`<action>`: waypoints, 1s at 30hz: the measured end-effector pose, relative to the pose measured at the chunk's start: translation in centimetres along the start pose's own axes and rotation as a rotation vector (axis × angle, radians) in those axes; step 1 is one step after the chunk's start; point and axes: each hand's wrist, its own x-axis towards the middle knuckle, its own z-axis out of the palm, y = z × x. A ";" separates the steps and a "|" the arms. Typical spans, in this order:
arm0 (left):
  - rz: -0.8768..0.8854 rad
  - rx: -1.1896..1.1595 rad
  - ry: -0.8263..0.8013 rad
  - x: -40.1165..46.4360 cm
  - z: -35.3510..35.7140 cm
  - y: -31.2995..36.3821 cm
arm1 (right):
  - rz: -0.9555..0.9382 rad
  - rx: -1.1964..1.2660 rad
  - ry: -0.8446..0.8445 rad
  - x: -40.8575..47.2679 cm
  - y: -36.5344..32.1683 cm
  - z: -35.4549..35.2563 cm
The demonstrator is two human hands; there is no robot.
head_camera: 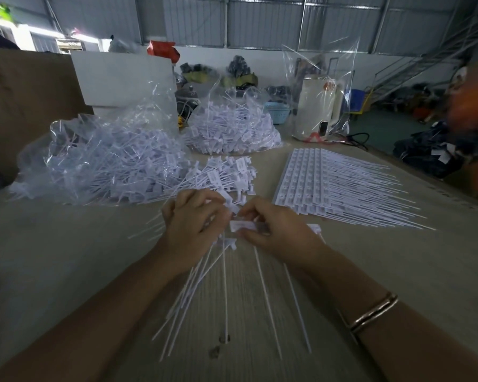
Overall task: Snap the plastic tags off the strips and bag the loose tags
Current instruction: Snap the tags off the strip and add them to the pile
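I had both hands working at one spot over the counter [66,257]; my left hand [193,219] was curled round a fanned bundle of loose tags [204,274], heads up in the fist and tails splaying back toward me; my right hand [276,232] pinched a short strip of tag heads [244,226] between thumb and fingers, just right of the left grip. The step, as I judged it, was breaking single tags from that strip and adding them to the bundle; done well, it wanted the pinch kept close to the joint, a short twist and not a pull, and the freed tail fed in line with the others so the bundle stayed square for bagging.

Just beyond the grip lay a heap of snapped tags [226,175]; beyond and to the left of it, a full clear bag [102,161]; farther back a second bag [232,128]; to the right, near but apart, the stack of uncut strips [329,183], tails pointing away right. Open counter lay left of the left grip and on my side of both; the counter's far right edge ran past the stack, so I judged leftward moves safest; a white kettle [318,106] stood well beyond.
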 end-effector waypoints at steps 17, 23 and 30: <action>0.202 0.007 -0.045 0.0 -1.1 0.0 | 0.081 0.208 -0.105 -0.3 0.6 -1.7; 0.107 0.053 0.009 -0.5 -2.2 -2.2 | 0.174 0.127 -0.041 -1.0 2.5 -3.3; 0.164 0.172 0.064 0.3 -0.3 -0.5 | -0.052 -0.002 -0.031 0.1 -0.2 -0.1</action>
